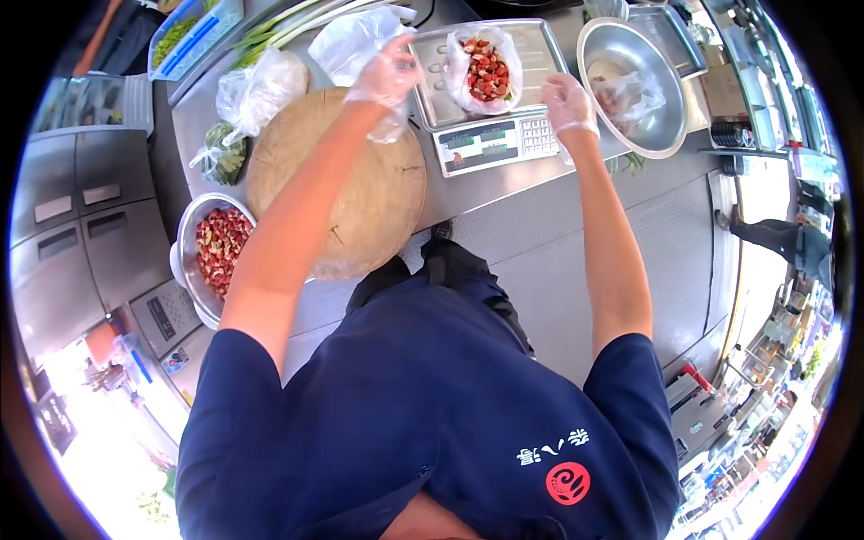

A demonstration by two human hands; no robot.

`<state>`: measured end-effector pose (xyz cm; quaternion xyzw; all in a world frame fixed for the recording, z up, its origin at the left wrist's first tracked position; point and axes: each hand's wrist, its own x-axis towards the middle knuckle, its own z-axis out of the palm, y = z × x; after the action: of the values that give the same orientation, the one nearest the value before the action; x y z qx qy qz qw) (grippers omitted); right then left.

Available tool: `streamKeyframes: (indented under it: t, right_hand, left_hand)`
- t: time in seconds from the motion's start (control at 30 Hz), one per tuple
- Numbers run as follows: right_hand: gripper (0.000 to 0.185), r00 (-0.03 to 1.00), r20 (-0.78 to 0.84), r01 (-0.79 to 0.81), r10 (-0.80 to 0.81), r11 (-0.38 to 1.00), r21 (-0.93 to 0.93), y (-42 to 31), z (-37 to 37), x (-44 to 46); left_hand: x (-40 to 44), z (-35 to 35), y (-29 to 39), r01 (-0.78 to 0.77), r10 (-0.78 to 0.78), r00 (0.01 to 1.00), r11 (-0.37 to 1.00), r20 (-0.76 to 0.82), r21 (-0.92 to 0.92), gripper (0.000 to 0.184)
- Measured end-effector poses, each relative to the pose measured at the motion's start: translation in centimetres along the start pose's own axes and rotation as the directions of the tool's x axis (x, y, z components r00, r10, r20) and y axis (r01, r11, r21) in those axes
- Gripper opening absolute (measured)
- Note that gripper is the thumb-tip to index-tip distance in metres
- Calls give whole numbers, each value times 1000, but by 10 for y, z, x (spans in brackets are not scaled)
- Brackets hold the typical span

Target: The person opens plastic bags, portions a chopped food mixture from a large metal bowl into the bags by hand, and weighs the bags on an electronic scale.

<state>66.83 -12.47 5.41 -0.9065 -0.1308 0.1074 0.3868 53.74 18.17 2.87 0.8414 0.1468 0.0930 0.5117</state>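
My left hand (389, 74), in a clear plastic glove, is raised at the left edge of the scale's metal tray (526, 54), beside white plastic bags (346, 43). Its fingers look apart, with nothing visible in them. My right hand (569, 106), also gloved, is at the tray's right edge with curled fingers; whatever they may hold is hidden. Between the hands, an open clear bag of chopped red and pale pieces (487, 70) sits on the tray. The digital scale (481, 144) faces me with its display and keypad.
A round wooden chopping board (378, 193) lies under my left forearm. At left is a white colander (187, 238) of red pieces. A steel bowl (661, 135) holding plastic bags stands at right. Spring onions (292, 29) and a bagged green vegetable (225, 153) are behind. Another person (783, 238) is far right.
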Motion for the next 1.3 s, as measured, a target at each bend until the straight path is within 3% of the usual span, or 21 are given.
streamKeyframes:
  t: [0.07, 0.13, 0.2, 0.3, 0.37, 0.5, 0.57, 0.63, 0.67, 0.7, 0.8, 0.9, 0.93, 1.07, 1.13, 1.2, 1.23, 1.3]
  right_hand:
    - [26, 999, 19, -46, 45, 995, 90, 21, -4, -35]
    - [28, 987, 54, -156, 149, 972, 175, 46, -6, -79]
    - [29, 966, 87, -254, 243, 955, 153, 97, 6, -130]
    - [22, 901, 106, -414, 420, 907, -75, 171, 23, -205]
    - [23, 788, 163, -588, 593, 804, -85, 192, 29, -241]
    - [25, 747, 209, -656, 631, 751, 75, 193, 38, -261]
    - [22, 787, 250, -579, 564, 815, -19, 163, 42, -242]
    - [23, 829, 291, -499, 479, 867, -6, 125, 53, -222]
    - [23, 863, 319, -420, 393, 907, 18, 103, 59, -211]
    - [23, 864, 336, -401, 374, 916, 11, 81, 66, -201]
    - [18, 804, 584, -177, 112, 983, 56, -26, 102, -186]
    - [17, 640, 749, 29, -170, 980, 198, -111, 159, -200]
    - [16, 589, 725, 323, -358, 926, 195, -131, 181, -206]
    - [14, 412, 793, 415, -449, 867, 275, -206, 266, -244]
    - [14, 173, 906, 607, -387, 766, 212, -249, 304, -258]
    - [15, 122, 853, 705, -508, 649, 285, -264, 360, -278]
    - [15, 109, 860, 712, -499, 642, 283, -276, 386, -283]
    - [17, 50, 898, 894, -436, 421, 155, -295, 434, -293]
  left_hand:
    - [-56, -41, 36, 174, -179, 980, 983, -90, -65, 57]
    - [-112, -72, 13, 260, -346, 933, 837, -97, -482, 45]
    - [-180, -97, -33, 301, -495, 858, 701, -137, -646, 31]
    - [-282, -113, -61, 414, -724, 639, 609, -261, -676, 17]
    - [-337, -118, -81, 426, -778, 545, 578, -313, -696, 15]
    - [-377, -120, -73, 432, -848, 456, 477, -271, -765, 14]
    - [-376, -115, -60, 350, -836, 486, 453, -254, -820, 13]
    - [-374, -116, -43, 328, -848, 451, 447, -278, -832, 13]
    - [-379, -118, -41, 308, -809, 526, 469, -263, -828, 13]
    - [-382, -120, -40, 283, -763, 595, 492, -251, -823, 13]
    - [-409, -122, -34, 273, -761, 563, 538, -320, -798, 13]
    - [-444, -127, -22, 262, -808, 433, 537, -399, -802, 14]
    - [-458, -128, -24, 244, -828, 416, 501, -376, -831, 13]
    - [-505, -140, -34, 185, -881, 335, 409, -334, -893, 11]
    - [-524, -138, -41, 159, -906, 285, 367, -314, -916, 12]
    - [-537, -145, -47, 147, -922, 230, 350, -312, -925, 12]
    - [-545, -148, -52, 132, -926, 222, 340, -306, -931, 12]
    - [-561, -153, -61, 97, -927, 202, 341, -317, -935, 14]
